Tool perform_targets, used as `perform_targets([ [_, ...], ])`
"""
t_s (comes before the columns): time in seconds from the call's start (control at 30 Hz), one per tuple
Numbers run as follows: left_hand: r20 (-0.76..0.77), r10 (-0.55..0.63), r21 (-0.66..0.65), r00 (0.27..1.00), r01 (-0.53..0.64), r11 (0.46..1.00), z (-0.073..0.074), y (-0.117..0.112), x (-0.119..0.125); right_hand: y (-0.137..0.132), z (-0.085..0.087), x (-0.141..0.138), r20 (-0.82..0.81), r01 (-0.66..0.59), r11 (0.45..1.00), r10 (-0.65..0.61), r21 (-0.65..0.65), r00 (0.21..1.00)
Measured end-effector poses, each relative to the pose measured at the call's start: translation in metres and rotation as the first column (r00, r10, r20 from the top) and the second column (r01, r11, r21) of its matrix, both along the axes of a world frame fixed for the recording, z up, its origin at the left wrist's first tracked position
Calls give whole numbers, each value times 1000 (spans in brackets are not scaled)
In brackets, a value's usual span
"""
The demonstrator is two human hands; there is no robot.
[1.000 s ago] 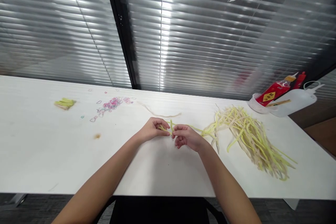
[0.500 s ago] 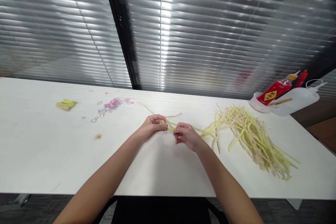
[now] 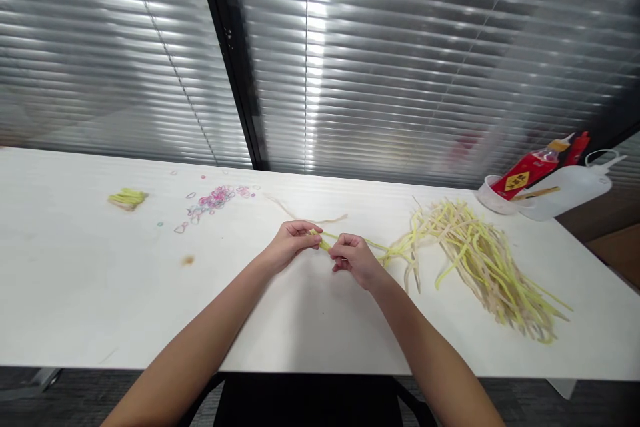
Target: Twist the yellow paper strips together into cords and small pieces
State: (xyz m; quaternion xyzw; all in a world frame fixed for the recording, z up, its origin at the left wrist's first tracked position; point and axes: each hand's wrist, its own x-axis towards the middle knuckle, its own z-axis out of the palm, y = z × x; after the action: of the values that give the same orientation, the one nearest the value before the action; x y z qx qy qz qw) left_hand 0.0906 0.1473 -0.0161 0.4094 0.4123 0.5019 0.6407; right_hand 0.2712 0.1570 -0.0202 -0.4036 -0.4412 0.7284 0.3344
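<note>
Yellow strands (image 3: pixel 325 240), pinched between two hands (left (image 3: pixel 290 243), right (image 3: pixel 355 258)), one pile (image 3: pixel 480 260) nearby

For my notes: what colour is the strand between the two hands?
Pale yellow-green; the strand is pinched by the left hand and right hand, in the head view.

Both hands meet over the middle of the white table (image 3: pixel 100 307). The left hand (image 3: pixel 290 245) and the right hand (image 3: pixel 356 259) pinch a few yellow-green strands (image 3: pixel 325 239) between their fingertips; the strands trail rightward toward a loose pile of yellow and pale stalks (image 3: pixel 480 260). A single pale strand (image 3: pixel 305 217) lies just beyond the hands. Farther left sit scattered pink rubber bands (image 3: pixel 213 200) and a small tied yellow bundle (image 3: pixel 127 199). At the far right corner stand a red bottle (image 3: pixel 525 177) in a clear cup and a white squeeze bottle (image 3: pixel 570 192). Closed blinds (image 3: pixel 425 80) fill the background.
</note>
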Motion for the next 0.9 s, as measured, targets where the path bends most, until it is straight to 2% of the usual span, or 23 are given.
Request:
perform_targets([
  [0.17, 56, 25, -9, 998, -25, 1000, 1, 1, 0, 0, 1, 1, -13, -11, 999, 12, 35, 1000],
  [0.33, 112, 44, -1, 993, -45, 999, 1, 2, -2, 3, -1, 3, -36, -3, 1000, 4, 16, 999],
  [0.57, 182, 16, 24, 983, -21, 999, -1, 3, -4, 1, 1, 3, -6, -17, 1000, 17, -18, 1000],
  [0.9, 289, 5, -9, 957, -3, 1000, -3, 2, -2, 0, 0, 1, 27, -70, 997, 69, 33, 997],
])
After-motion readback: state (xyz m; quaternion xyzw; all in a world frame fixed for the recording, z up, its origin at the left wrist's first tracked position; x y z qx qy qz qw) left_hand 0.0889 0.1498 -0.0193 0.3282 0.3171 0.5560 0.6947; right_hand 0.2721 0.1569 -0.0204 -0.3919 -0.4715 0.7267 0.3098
